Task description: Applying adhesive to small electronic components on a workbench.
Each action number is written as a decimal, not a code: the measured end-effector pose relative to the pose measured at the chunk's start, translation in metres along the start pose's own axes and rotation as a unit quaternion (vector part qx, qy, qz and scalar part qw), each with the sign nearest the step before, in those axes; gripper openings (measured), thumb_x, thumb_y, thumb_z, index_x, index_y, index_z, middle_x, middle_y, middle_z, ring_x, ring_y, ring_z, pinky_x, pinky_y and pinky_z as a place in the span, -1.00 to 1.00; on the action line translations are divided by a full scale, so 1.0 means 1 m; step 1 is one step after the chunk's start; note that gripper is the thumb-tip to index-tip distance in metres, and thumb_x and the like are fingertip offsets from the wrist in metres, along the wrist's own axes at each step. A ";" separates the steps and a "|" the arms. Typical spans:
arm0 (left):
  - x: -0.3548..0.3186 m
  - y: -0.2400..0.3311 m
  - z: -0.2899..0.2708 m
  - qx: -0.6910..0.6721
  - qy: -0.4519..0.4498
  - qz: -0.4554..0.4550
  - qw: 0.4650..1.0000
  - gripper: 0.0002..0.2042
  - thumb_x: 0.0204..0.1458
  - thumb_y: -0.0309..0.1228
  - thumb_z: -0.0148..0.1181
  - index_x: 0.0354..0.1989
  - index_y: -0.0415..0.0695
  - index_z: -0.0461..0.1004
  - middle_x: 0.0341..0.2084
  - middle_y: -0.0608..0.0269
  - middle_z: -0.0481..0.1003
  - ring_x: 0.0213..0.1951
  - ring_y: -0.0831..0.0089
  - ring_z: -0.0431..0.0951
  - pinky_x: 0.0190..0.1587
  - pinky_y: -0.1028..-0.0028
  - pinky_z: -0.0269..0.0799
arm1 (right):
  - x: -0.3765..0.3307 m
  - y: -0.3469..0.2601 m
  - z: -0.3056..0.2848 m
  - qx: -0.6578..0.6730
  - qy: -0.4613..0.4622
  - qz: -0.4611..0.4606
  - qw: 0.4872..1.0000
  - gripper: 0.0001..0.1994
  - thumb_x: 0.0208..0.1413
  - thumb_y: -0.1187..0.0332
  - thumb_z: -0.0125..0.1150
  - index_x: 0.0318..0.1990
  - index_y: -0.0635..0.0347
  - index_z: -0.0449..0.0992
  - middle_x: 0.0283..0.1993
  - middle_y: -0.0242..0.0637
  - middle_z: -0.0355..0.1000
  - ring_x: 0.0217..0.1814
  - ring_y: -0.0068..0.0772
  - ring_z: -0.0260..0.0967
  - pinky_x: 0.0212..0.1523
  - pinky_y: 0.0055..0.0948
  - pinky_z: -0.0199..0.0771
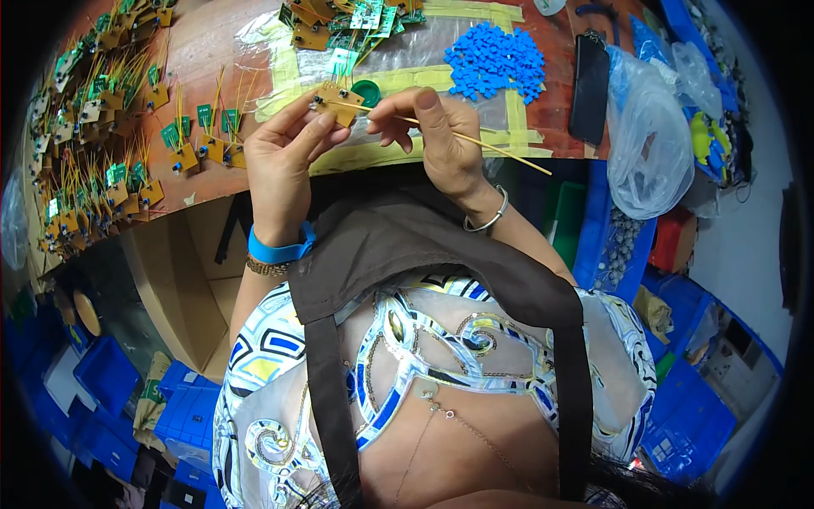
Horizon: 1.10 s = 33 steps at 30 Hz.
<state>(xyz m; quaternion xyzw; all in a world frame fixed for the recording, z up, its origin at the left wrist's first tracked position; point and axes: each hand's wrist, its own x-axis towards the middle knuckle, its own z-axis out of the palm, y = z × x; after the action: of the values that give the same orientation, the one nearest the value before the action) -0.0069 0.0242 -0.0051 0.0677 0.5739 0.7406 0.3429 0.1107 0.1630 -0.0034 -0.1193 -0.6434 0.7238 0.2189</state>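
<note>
Between its thumb and fingers my left hand (287, 153) pinches a small tan circuit board (338, 105) with dark parts on it. My right hand (441, 140) grips a thin wooden stick (509, 154) that slants down to the right. The stick's tip meets the board's right side. Just behind the board sits a small round green cap or dish (366, 92). A heap of small blue plastic pieces (494, 62) lies beyond my right hand. Several boards with wires and green modules (206, 146) rest on the table left of my left hand.
Many more wired boards (102, 187) crowd the table's left side, and another pile (348, 30) lies at the far middle. A black oblong item (588, 89) and a clear plastic bag (649, 136) are at the right. Below the table stand a cardboard box (182, 280) and blue bins (191, 411).
</note>
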 end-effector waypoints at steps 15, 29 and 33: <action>-0.002 0.001 0.001 -0.005 -0.025 0.001 1.000 -0.67 0.07 -0.59 0.18 0.03 -0.42 0.41 -0.34 0.16 0.52 -0.34 0.39 0.61 -0.20 0.53 0.58 | 0.005 0.009 -0.004 -0.078 -0.035 -0.065 0.994 -0.64 0.30 0.19 -0.02 -0.22 0.35 0.56 -0.33 -0.28 0.52 -0.38 -0.56 0.41 -0.36 -0.63 0.38; -0.003 0.000 -0.009 0.029 -0.016 0.037 0.999 -0.65 0.07 -0.61 0.18 0.07 -0.35 0.41 -0.33 0.20 0.51 -0.29 0.40 0.59 -0.14 0.47 0.57 | 0.025 0.002 -0.064 -0.339 0.094 -0.163 0.922 -0.83 0.14 0.42 0.17 -0.18 0.33 0.54 -0.29 -0.21 0.53 -0.21 -0.42 0.48 -0.21 -0.44 0.45; -0.003 -0.004 -0.004 0.031 -0.030 0.043 0.998 -0.64 0.07 -0.61 0.18 0.07 -0.34 0.41 -0.34 0.22 0.50 -0.29 0.41 0.59 -0.14 0.48 0.57 | 0.046 0.023 -0.090 -0.540 0.083 -0.263 0.795 -0.84 0.02 0.44 0.26 -0.21 0.24 0.56 -0.33 -0.21 0.53 -0.25 -0.33 0.48 -0.22 -0.38 0.43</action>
<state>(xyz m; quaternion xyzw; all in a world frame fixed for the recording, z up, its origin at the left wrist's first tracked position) -0.0049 0.0199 -0.0086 0.1249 0.5824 0.7344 0.3255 0.1073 0.2617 -0.0338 -0.1041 -0.9158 0.1601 0.3534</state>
